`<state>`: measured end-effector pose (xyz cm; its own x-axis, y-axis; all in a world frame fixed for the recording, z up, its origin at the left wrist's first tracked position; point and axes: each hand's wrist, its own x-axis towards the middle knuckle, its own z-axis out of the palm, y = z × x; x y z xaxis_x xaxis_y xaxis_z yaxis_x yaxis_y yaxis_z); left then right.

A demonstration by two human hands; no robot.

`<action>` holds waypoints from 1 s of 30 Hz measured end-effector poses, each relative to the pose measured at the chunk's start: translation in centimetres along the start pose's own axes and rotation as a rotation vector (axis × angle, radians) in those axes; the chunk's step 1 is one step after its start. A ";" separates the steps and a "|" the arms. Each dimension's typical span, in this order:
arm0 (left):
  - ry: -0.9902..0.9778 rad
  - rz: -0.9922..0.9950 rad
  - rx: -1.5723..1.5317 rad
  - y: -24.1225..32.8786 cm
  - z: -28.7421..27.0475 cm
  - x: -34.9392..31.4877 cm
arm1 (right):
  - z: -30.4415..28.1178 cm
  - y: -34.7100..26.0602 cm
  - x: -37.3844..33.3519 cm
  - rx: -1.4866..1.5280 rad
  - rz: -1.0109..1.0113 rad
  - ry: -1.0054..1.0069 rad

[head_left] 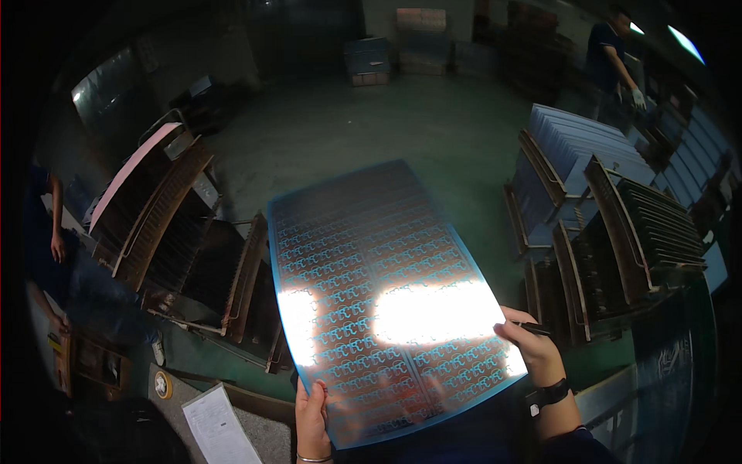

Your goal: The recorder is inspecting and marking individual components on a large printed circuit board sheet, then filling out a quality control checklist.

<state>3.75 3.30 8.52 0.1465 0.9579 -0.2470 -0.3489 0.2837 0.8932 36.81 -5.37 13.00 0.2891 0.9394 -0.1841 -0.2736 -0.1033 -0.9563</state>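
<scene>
A large thin circuit board panel (363, 259), copper-brown with rows of repeated light blue line patterns and a blue border, tilts up in front of me. Bright glare hides part of its lower half. My left hand (312, 421) grips the near left corner, thumb on the face. At the right edge, my right hand (537, 352) pinches the panel, its other fingers partly hidden. A slim dark pen-like stick (532, 328) also juts from my right hand. A dark watch (547, 394) circles my right wrist.
Slotted racks (166, 209) stand at left; more racks (610, 224) with upright pale sheets (591, 147) stand at right. A grey tabletop (267, 429) bears a paper sheet (222, 429) and a yellow tape roll (162, 384). One person (50, 232) is at left, another (607, 58) at far right.
</scene>
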 end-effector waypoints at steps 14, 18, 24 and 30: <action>-0.040 -0.010 -0.050 -0.4 0.9 0.7 | -1.0 1.7 0.8 -0.001 -0.063 -0.158; -0.033 0.000 -0.027 -0.7 0.9 1.0 | -1.2 2.0 1.1 -0.015 -0.071 -0.167; -0.039 -0.089 -0.381 0.0 0.3 1.6 | -0.8 4.9 2.6 0.123 -0.200 -0.073; -0.297 -0.058 -0.713 -3.7 3.3 0.6 | 5.9 6.3 2.1 0.650 -0.003 -0.161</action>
<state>8.19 2.71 6.32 0.3898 0.9170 -0.0846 -0.8300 0.3896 0.3992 30.31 -2.17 7.96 0.1638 0.9817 -0.0969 -0.7846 0.0701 -0.6160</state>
